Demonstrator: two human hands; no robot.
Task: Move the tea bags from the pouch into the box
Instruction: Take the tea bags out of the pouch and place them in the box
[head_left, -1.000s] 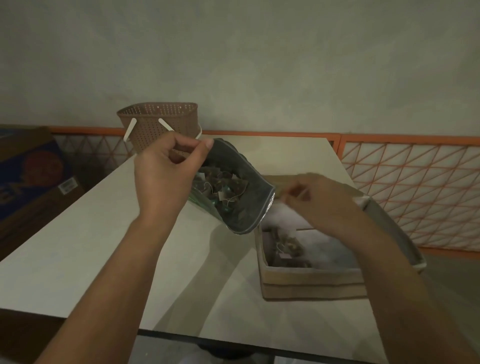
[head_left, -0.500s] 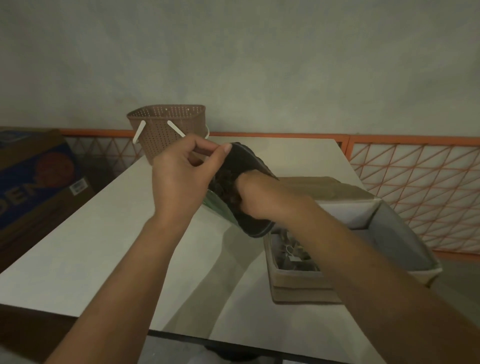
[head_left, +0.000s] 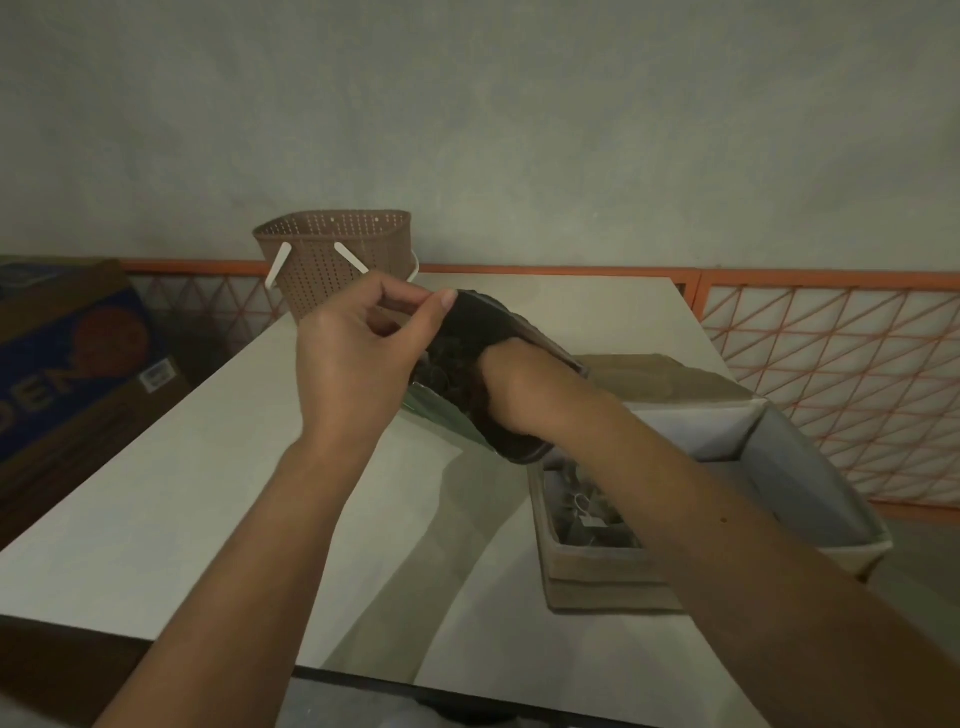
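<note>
Left hand (head_left: 353, 364) pinches the top edge of the pouch (head_left: 483, 332) between thumb and fingers, holding it tilted above the table (head_left: 208, 493). Right hand (head_left: 519, 395) is buried in the pouch mouth, so its fingers can't be made out. Some tea bags (head_left: 587, 514) already sit in the box (head_left: 597, 587), just beside and below the pouch.

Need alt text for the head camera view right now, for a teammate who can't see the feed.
The left hand pinches the rim of a tilted pouch above a pale table, while the right hand reaches inside it, fingers hidden. Just right of the pouch sits an open box already holding a few tea bags. A brown perforated basket stands at the table's far edge.
</note>
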